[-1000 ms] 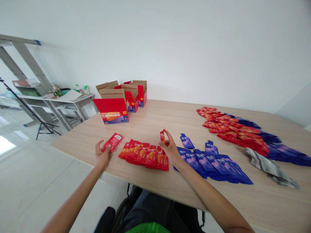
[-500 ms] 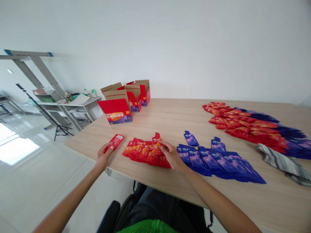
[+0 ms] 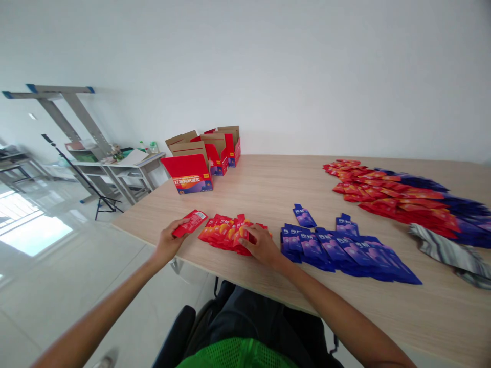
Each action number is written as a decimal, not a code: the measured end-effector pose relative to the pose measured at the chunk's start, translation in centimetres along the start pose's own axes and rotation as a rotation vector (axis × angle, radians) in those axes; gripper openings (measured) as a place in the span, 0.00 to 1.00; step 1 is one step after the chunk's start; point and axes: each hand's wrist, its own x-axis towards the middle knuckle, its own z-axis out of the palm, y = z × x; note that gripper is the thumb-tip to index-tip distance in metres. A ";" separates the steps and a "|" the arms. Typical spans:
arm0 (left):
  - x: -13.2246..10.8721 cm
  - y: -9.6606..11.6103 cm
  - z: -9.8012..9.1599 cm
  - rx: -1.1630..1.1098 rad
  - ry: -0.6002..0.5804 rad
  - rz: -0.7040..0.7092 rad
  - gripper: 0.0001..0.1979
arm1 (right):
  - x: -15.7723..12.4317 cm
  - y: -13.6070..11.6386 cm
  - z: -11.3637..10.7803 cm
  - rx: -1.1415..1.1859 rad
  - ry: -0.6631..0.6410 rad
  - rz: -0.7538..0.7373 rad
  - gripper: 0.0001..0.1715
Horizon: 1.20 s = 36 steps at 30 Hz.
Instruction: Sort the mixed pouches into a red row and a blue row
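Near the table's front left, my left hand (image 3: 171,240) is closed on a red sachet (image 3: 196,221) with a white label patch. My right hand (image 3: 263,245) has its fingers bent over the right part of a row of overlapping red sachets (image 3: 220,231); whether it grips one is hard to make out. Just right of it, blue sachets (image 3: 326,249) lie overlapping in a fan. Two single blue sachets, one at the back left (image 3: 304,215) and one at the back right (image 3: 346,225), lie behind the fan.
Open red boxes (image 3: 192,176) stand at the table's back left. Large heaps of red sachets (image 3: 395,197) and blue sachets (image 3: 470,209) lie at the right, beside a striped cloth (image 3: 447,250). A ladder (image 3: 82,115) and a black stand (image 3: 76,176) are off to the left.
My right hand has moved slightly left and lower over the red row, and the sachet under its fingers now lies lower among the others. My left hand still holds its sachet. The view has shifted slightly.
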 end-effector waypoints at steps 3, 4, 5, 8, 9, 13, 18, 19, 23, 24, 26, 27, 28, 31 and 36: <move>0.1 1.5 0.3 -0.069 -0.048 0.066 0.17 | -0.3 -0.5 -0.1 -0.216 0.003 -0.032 0.32; 0.2 2.0 0.4 -0.068 -0.056 0.097 0.16 | -0.4 -0.5 -0.1 -0.254 0.003 -0.051 0.31; 0.3 2.4 0.5 -0.050 -0.059 0.139 0.15 | -0.5 -0.5 0.0 -0.276 0.003 -0.069 0.30; 0.9 3.7 1.1 0.039 -0.053 0.300 0.12 | -0.6 0.0 0.4 -0.297 0.014 -0.129 0.30; 1.0 4.1 1.5 0.057 -0.054 0.348 0.11 | -0.7 0.3 0.6 -0.297 0.023 -0.152 0.31; 1.3 6.0 3.7 0.043 -0.096 0.387 0.14 | -1.2 1.1 1.1 -0.179 0.107 -0.247 0.34; 0.9 8.6 8.2 -0.138 -0.274 0.200 0.26 | -1.4 0.7 1.5 0.304 0.259 -0.259 0.43; 0.8 9.2 9.2 -0.184 -0.315 0.156 0.27 | -1.3 0.4 1.4 0.400 0.264 -0.237 0.42; 0.8 11.1 12.0 -0.258 -0.407 -0.020 0.30 | -1.1 -0.6 0.3 0.567 0.225 -0.126 0.30; 1.0 11.4 12.4 -0.243 -0.404 -0.022 0.31 | -1.1 -0.8 0.0 0.590 0.203 -0.109 0.31; 1.4 11.6 13.0 -0.217 -0.377 0.015 0.32 | -1.1 -1.0 -0.6 0.673 0.163 -0.086 0.33; 1.5 11.5 13.3 -0.224 -0.367 0.016 0.32 | -1.2 -1.0 -0.8 0.722 0.146 -0.071 0.33; 1.6 11.4 13.4 -0.256 -0.366 -0.018 0.31 | -1.2 -1.1 -0.9 0.763 0.126 -0.056 0.33; 1.5 10.6 14.0 -0.451 -0.412 -0.273 0.29 | -1.3 -1.1 -0.6 0.841 0.076 -0.032 0.32; 1.4 9.5 14.7 -0.605 -0.422 -0.446 0.29 | -1.2 -1.5 -0.2 1.055 0.044 -0.009 0.28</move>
